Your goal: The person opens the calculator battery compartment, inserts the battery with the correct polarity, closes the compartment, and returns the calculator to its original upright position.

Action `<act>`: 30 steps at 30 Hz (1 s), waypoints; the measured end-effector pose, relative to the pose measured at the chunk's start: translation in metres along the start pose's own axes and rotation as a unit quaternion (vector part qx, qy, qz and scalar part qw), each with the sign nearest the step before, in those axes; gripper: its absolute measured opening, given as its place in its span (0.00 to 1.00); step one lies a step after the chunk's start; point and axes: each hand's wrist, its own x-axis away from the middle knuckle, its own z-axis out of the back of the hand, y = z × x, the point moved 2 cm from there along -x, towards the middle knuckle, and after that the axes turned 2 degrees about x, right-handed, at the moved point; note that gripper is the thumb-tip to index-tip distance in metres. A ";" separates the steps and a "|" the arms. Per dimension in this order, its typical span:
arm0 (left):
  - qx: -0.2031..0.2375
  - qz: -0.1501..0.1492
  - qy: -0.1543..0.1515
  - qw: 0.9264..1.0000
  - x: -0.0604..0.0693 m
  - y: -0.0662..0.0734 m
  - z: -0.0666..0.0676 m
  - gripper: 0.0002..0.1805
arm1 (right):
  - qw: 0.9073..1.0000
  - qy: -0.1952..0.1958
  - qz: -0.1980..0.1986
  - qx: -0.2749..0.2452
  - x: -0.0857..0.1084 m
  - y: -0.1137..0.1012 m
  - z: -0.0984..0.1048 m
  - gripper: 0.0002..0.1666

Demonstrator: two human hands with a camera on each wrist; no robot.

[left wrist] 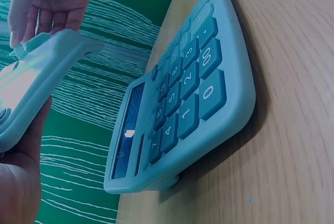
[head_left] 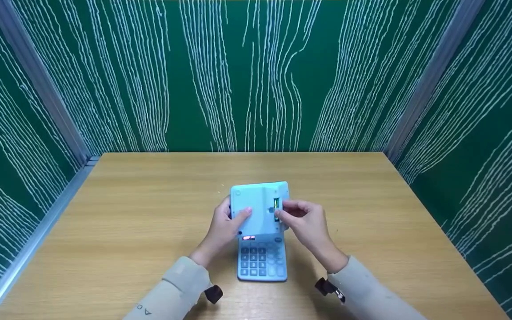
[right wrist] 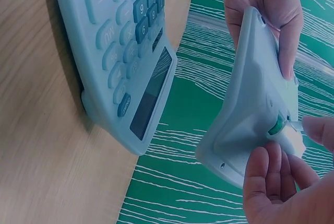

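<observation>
A light blue calculator point(head_left: 256, 209) is held up off the table with its back showing. Along its right side the battery compartment point(head_left: 276, 210) is uncovered, and a green battery lies inside. My left hand point(head_left: 224, 222) grips the left edge, its thumb lying across the back. At the compartment, my right hand point(head_left: 307, 220) pinches a small light blue battery cover point(left wrist: 32, 45) between thumb and fingers, close against the casing. Below, a second light blue calculator point(head_left: 262, 262) lies face up on the table, partly hidden in the head view by the held one.
The wooden table point(head_left: 149, 186) extends around both calculators. Green panels point(head_left: 256, 89) with white wavy lines enclose the back and sides, with metal posts point(head_left: 42, 75) at the corners. Dark wrist devices point(head_left: 214, 294) hang below the sleeves.
</observation>
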 end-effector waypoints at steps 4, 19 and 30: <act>0.000 -0.002 0.000 1.000 0.000 0.000 -0.001 0.33 | 1.000 0.004 0.004 -0.007 0.001 -0.001 -0.001 0.13; -0.001 0.009 -0.003 1.000 0.003 0.000 -0.005 0.36 | 0.999 0.016 0.023 0.042 0.003 0.000 -0.001 0.12; 0.023 0.009 -0.015 1.000 0.004 0.001 -0.004 0.35 | 0.999 0.020 0.011 0.044 0.001 0.001 0.002 0.13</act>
